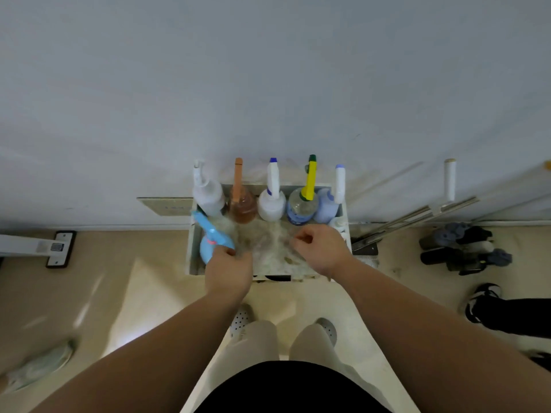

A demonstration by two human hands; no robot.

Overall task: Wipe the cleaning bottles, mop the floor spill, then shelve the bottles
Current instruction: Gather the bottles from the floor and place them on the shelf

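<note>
Blue bottle point(213, 236) beside curled left hand point(228, 271)

Dark heap point(465, 248) against the white wall point(268, 70), black-and-white sneaker point(483, 296) nearby.

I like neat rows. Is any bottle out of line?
Yes. The light blue spray bottle stands alone at the front left of the shelf, leaning, by the left hand; five bottles line the back.
</note>
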